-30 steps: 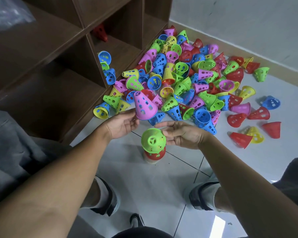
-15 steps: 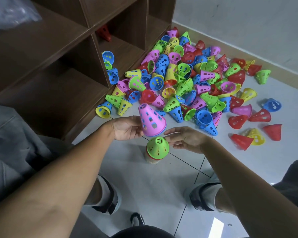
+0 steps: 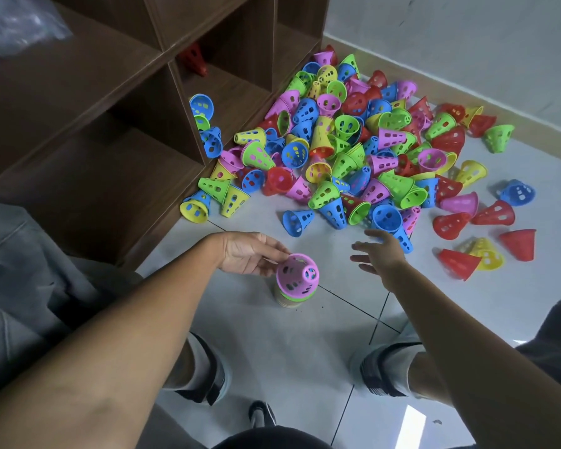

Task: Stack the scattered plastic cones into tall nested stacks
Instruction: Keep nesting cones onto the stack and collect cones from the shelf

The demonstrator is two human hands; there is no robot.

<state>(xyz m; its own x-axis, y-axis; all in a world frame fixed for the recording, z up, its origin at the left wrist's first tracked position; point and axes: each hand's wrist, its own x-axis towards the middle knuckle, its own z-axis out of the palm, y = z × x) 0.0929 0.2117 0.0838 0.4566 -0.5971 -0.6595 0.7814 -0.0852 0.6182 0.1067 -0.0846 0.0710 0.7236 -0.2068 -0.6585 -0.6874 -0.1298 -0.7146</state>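
Observation:
A short nested stack stands on the floor tiles, topped by a pink cone point(image 3: 297, 275) with a green rim and a pale cone point(image 3: 289, 301) showing beneath it. My left hand point(image 3: 248, 256) touches the pink cone's left side with its fingertips. My right hand point(image 3: 378, 252) hovers open to the right of the stack, fingers spread, holding nothing, near a blue cone point(image 3: 387, 220). A big pile of scattered cones point(image 3: 353, 147) in pink, blue, green, yellow and red covers the floor beyond.
A brown wooden shelf unit point(image 3: 136, 131) stands at left, with a red cone point(image 3: 195, 59) and blue cones point(image 3: 208, 124) in its compartments. Loose red cones point(image 3: 457, 262) lie at right. My feet point(image 3: 382, 371) rest on the tiles below. The wall's skirting point(image 3: 467, 92) runs behind the pile.
My left hand brought the pink cone down onto the green-topped stack. My right hand left the stack and moved up and right toward the pile, opening its fingers.

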